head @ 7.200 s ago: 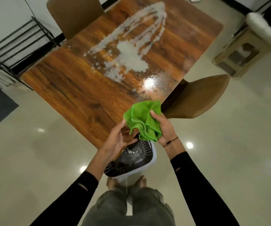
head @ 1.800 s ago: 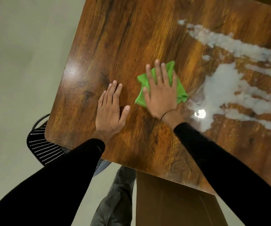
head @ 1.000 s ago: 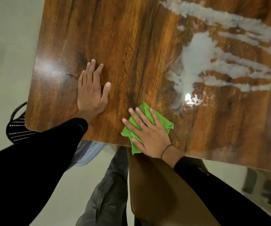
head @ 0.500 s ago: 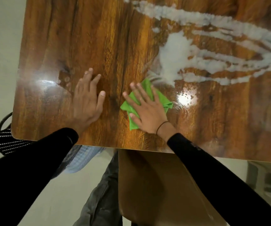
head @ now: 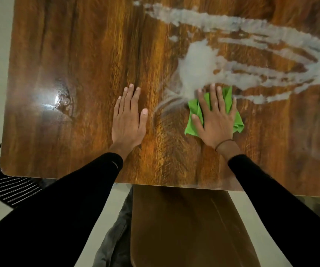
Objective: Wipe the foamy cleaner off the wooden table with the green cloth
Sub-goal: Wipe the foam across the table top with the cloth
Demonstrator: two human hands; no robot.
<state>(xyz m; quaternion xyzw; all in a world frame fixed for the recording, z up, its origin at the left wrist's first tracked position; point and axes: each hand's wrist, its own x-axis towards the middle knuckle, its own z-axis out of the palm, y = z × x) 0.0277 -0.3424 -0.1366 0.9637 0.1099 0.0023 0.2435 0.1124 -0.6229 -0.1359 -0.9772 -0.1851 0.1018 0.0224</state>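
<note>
Right hand (head: 216,120) flat on the green cloth (head: 194,110), fingers straight and spread, pressing it onto the wooden table (head: 82,54). Nothing curled round the cloth; it is pinned under palm and fingers. Cloth is crumpled, sticking out on both sides of the hand, sitting a bit in from the table's near edge, right of its middle. Its far edge and the fingertips (head: 212,87) touch the near rim of the foamy cleaner (head: 197,62).

Foam: one dense white blob just beyond the cloth, with long curved streaks running off toward the table's right edge and looping back along the far side. Thin smeared film on the wood just left of the cloth.

Left hand (head: 128,120) flat on bare wood, fingers straight and close together, thumb out, holding nothing. It sits just left of the cloth, not touching it, about the same way in from the near edge.

Light glare on the tabletop near the left edge. Both arms in black sleeves (head: 63,205). Thin band on the right wrist (head: 223,142). Brown chair (head: 184,228) tucked under the near edge, between the arms. Dark slotted basket (head: 5,187) on the floor by the near-left corner.
</note>
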